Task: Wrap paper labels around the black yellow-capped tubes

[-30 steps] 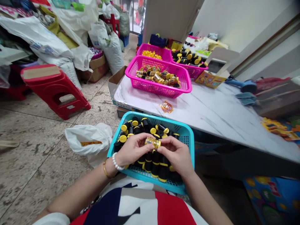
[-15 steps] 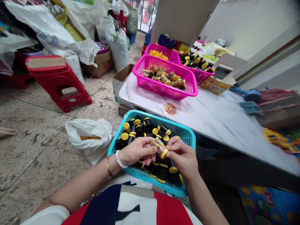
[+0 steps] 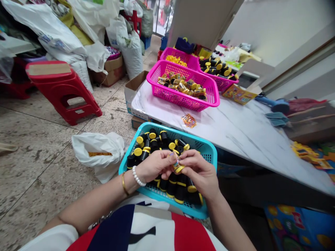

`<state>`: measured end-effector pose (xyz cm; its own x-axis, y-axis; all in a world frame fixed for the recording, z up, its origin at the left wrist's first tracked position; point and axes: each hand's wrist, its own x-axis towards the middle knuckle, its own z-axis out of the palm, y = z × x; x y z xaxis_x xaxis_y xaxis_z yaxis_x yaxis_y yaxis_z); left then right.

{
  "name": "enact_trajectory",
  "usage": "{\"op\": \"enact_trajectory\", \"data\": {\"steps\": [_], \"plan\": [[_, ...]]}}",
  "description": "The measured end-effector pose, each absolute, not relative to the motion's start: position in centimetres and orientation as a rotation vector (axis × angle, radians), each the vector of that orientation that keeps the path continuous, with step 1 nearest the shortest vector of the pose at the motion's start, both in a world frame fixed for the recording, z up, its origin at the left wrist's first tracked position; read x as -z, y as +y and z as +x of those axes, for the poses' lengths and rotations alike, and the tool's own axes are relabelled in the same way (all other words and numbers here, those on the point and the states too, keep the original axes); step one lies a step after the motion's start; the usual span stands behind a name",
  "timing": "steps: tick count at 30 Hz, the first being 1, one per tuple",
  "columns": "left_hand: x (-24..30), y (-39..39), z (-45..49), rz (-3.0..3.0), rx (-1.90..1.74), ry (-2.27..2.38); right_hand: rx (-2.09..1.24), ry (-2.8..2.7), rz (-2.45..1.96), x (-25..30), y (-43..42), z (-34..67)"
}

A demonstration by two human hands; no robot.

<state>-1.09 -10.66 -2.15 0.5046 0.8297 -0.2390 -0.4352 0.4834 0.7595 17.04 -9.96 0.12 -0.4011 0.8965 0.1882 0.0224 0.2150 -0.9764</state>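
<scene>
My left hand [image 3: 154,166] and my right hand [image 3: 200,171] meet over a turquoise basket [image 3: 210,150] resting on my lap. Both pinch one small labelled canister with a yellow cap [image 3: 177,165], held nearly upright and mostly hidden by my fingers. The basket is filled with several black canisters with yellow caps [image 3: 153,141]. My left wrist wears a pearl bracelet and a gold bangle.
A marble-look tabletop [image 3: 235,129] stands ahead with a pink basket of labelled canisters [image 3: 183,85], a second pink basket [image 3: 221,71] behind it and a small sticker pack [image 3: 188,120]. On the floor lie a white plastic bag [image 3: 98,155], a red stool [image 3: 60,89] and piled sacks.
The canister lay level between my fingertips, then tilted, and now stands nearly upright, tucked deeper into both hands. The view shifted slightly.
</scene>
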Motion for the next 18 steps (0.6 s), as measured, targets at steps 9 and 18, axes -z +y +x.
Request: {"op": "enact_trajectory", "data": {"steps": [9,18], "plan": [[1.6,-10.5,-1.2,0.701,-0.846,0.683,-1.12,-1.613,-0.951,0.4,-10.4,17.2],[1.8,-9.3,0.7,0.711,-0.923,0.71,-1.558,-1.201,-0.949,2.3,-9.0,16.6]]}}
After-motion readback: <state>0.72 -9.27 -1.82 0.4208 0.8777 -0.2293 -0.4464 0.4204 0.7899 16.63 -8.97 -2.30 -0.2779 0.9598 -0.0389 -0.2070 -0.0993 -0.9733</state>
